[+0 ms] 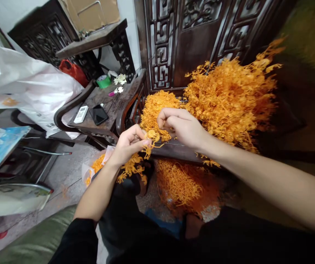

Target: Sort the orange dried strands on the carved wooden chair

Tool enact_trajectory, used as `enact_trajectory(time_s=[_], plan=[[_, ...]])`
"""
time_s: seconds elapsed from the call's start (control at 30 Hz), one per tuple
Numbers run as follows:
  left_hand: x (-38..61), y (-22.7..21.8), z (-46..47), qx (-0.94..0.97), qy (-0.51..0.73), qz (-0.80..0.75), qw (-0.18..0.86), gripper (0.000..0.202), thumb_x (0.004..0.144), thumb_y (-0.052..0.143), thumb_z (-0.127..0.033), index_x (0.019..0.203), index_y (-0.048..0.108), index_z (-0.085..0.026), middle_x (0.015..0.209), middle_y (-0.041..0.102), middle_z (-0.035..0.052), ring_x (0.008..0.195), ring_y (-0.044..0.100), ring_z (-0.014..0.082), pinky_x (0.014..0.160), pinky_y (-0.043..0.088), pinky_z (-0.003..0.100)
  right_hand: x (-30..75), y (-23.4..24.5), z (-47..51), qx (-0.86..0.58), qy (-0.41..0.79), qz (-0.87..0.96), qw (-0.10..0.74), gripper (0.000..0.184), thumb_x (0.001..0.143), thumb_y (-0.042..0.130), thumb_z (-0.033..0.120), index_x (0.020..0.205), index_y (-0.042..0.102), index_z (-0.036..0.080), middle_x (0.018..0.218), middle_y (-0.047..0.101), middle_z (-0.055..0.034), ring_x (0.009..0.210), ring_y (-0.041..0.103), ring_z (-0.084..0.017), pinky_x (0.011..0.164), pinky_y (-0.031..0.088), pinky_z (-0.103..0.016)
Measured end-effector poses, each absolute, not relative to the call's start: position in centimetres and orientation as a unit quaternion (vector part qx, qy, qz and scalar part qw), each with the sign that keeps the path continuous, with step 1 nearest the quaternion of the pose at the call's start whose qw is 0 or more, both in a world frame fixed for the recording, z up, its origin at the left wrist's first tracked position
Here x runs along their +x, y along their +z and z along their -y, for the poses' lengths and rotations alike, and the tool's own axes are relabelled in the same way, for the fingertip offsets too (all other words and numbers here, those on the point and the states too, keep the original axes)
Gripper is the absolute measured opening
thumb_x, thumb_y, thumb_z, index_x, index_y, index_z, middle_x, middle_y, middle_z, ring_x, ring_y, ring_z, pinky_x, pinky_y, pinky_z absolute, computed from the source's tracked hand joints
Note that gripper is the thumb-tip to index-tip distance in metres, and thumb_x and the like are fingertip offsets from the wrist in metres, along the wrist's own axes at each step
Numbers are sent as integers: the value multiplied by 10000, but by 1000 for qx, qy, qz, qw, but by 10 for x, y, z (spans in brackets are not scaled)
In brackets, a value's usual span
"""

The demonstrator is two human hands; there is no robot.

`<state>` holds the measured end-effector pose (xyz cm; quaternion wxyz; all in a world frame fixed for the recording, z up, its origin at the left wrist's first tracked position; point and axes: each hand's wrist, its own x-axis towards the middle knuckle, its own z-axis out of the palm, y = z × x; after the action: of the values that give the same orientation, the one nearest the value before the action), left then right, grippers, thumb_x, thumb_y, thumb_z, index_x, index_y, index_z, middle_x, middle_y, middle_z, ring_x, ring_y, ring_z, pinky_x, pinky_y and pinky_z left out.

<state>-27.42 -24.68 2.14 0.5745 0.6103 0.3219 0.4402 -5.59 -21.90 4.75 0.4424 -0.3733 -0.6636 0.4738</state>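
Observation:
My left hand (128, 145) pinches a small orange plastic piece (153, 136) with thin, curly branches between thumb and fingertips. Just to the right is my right hand (186, 126), its fingers curled closed; whatever they may hold is hidden. Behind the hands, on a dark wooden seat, lies a low pile of small orange pieces (160, 104). A much larger tangled heap of branched orange pieces (231, 95) rises to its right. More orange pieces (132, 168) hang below my left hand, over my dark-clothed leg.
Thin orange strands (179, 183) lie heaped on the floor below the seat. A bag with orange pieces (98, 163) stands left of my leg. The wooden side table (99, 99) bears a black phone (99, 114), a white remote (81, 114) and green tape (103, 81). White sacks (28, 77) fill the left.

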Motion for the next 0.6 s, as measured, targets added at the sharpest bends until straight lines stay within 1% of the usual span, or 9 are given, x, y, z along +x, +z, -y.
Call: enact_trajectory(time_s=[0.07,0.13,0.27,0.37,0.43,0.47,0.5,0.53,0.6], plan=[[-279,25,248,584,459,-323,586,294,825,840,-314,812,578,-183,742,710,12,665,630,120,638,460,240,-71,48,220,-338,483,662,463,385,1014,491,471,776,627,200,641,457,15,593,420,-117,543,330,-265],[-283,28,247,564,467,-334,593,349,794,852,-352,791,547,-184,703,702,4,587,591,103,574,423,222,-81,45,224,-311,491,671,460,443,975,560,626,901,652,199,672,479,24,612,430,-116,546,334,-261],[-280,31,239,551,448,-349,612,417,750,873,-393,764,510,-188,633,653,-22,479,492,67,477,316,193,-95,23,234,-300,547,627,466,475,853,739,667,871,574,222,656,509,44,558,417,-97,495,315,-244],[-270,32,233,559,430,-354,614,475,685,914,-347,721,467,-188,610,632,-26,458,460,56,448,260,185,-91,-7,227,-330,564,459,602,494,852,744,653,811,445,262,558,363,97,443,298,-78,416,245,-229],[-266,32,231,566,415,-339,626,526,648,931,-360,701,436,-192,606,620,-26,437,430,50,433,244,186,-79,-31,221,-351,507,301,727,570,830,758,656,778,345,267,542,263,122,411,213,-64,375,200,-209],[-265,31,230,569,407,-331,633,539,645,931,-372,699,426,-194,606,613,-28,429,412,46,431,244,186,-72,-44,220,-345,503,255,750,621,807,791,634,761,297,261,533,225,130,406,200,-58,367,211,-196],[-264,30,228,572,396,-328,639,538,655,925,-382,701,422,-194,608,605,-30,427,400,42,433,248,186,-65,-57,223,-336,503,211,768,642,793,813,617,759,286,254,527,235,134,401,209,-50,365,234,-176],[-263,28,226,576,383,-333,641,528,673,915,-385,706,425,-193,611,596,-32,432,397,41,440,255,185,-62,-68,229,-321,529,192,762,607,795,819,607,781,328,250,542,323,126,411,292,-48,386,312,-168],[-262,22,221,588,355,-355,635,495,702,898,-391,719,446,-191,618,586,-34,453,419,48,455,279,186,-63,-86,246,-298,589,190,727,544,803,813,610,864,409,250,688,575,72,513,538,-78,473,492,-201]])
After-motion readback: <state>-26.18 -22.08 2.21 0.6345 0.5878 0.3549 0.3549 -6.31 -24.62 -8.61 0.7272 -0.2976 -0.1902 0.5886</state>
